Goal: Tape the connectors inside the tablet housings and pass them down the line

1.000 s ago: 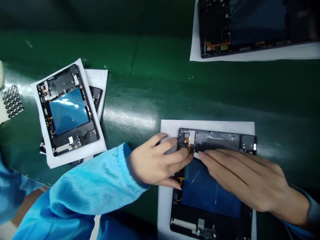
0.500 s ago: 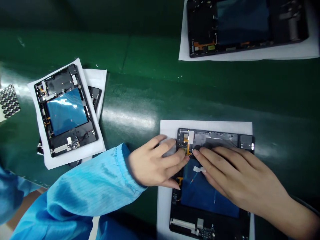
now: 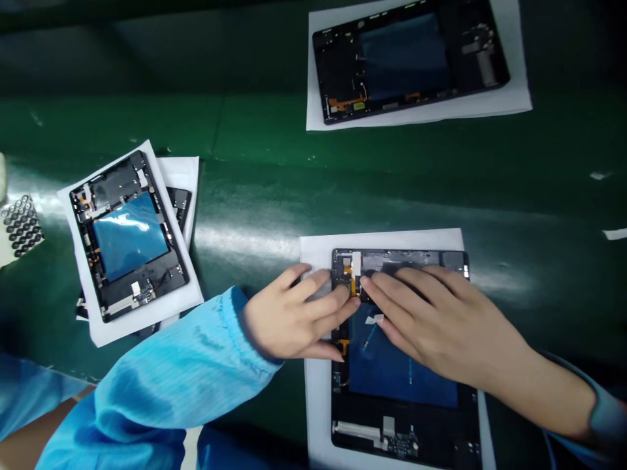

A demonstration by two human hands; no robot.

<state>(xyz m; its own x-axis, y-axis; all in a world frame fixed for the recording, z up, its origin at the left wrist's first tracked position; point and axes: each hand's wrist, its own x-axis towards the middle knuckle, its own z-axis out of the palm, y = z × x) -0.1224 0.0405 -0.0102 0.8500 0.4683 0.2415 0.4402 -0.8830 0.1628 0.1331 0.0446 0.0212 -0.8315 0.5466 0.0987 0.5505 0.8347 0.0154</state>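
Observation:
An opened tablet (image 3: 406, 431) with a blue-filmed battery (image 3: 392, 372) lies on a white sheet (image 3: 316, 391) in front of me. My left hand (image 3: 298, 316) reaches over its upper left edge; the fingertips touch the area by an orange flex cable (image 3: 353, 286), and the thumb stands apart. My right hand (image 3: 435, 320) lies across the upper part of the tablet with fingers stretched out. Its index fingertip rests beside the cable, close to the left fingertips. A small white tab (image 3: 373, 320) shows at the right thumb. Whatever lies under the fingertips is hidden.
At left, another opened tablet (image 3: 166, 264) on white sheeting lies over a further one. A third opened tablet (image 3: 337, 72) lies on a white sheet (image 3: 416, 117) at the back. A card of black round pieces (image 3: 22, 225) is at far left. The table (image 3: 255, 176) is green.
The view has shifted, so the back tablet appears further left and lower. Both hands stay at the same spot on the tablet, with only slight finger movement.

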